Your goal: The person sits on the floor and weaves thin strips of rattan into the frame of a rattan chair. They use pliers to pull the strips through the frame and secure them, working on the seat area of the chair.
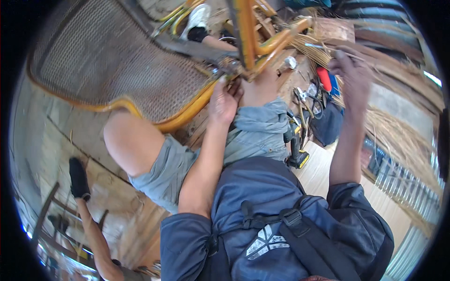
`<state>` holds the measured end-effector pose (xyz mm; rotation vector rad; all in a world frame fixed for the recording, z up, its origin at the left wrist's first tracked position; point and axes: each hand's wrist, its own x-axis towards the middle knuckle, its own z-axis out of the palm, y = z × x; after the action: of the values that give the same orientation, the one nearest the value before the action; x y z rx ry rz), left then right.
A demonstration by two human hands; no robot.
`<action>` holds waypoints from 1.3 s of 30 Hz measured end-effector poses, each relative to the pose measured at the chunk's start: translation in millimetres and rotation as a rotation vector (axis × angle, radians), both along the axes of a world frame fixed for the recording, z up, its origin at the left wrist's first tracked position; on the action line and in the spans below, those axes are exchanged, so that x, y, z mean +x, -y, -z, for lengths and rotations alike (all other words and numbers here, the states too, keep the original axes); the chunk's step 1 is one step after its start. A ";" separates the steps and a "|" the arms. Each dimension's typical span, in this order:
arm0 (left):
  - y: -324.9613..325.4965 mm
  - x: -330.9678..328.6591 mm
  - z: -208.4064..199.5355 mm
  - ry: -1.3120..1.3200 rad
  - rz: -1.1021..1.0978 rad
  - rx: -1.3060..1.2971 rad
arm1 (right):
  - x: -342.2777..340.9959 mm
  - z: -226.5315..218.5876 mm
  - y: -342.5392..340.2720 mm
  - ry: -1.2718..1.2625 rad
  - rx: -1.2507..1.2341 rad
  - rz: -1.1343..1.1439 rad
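A chair with a woven cane panel and a yellow-brown wooden frame lies tilted across my legs. My left hand is closed at the joint of the chair frame, where several frame pieces meet; its fingertips are partly hidden there. Up at the right, away from the chair, my right hand is raised with its fingers bent together, slightly blurred. A thin pale line runs by its fingertips, and what they hold is too small to make out. Long straw-coloured strands lie to the left of that hand.
By my right thigh are a yellow-and-black power drill, pliers, a red-and-blue object and a dark bag. More loose strands lie at the right by corrugated sheeting. Another person's leg shows lower left, a white shoe at top.
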<state>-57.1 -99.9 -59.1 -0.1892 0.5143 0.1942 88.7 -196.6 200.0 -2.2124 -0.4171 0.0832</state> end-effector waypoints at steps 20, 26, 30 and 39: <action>-2.7 -6.7 -7.2 -0.083 0.125 0.104 | 111.8 254.7 172.6 -0.041 -0.175 0.318; -3.7 -6.7 -7.7 -0.088 0.122 0.109 | 115.5 246.0 181.8 -0.402 0.092 0.389; -2.8 -4.1 -10.4 -0.087 0.126 0.111 | 112.9 241.3 191.6 -0.575 0.494 0.543; -3.9 -4.0 -11.1 -0.075 0.125 0.113 | 110.4 233.3 207.5 -0.634 0.718 0.595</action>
<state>-61.1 -96.0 -48.1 -0.0397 0.5864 0.1079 199.1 -404.2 -33.3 -1.4125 0.5002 0.2569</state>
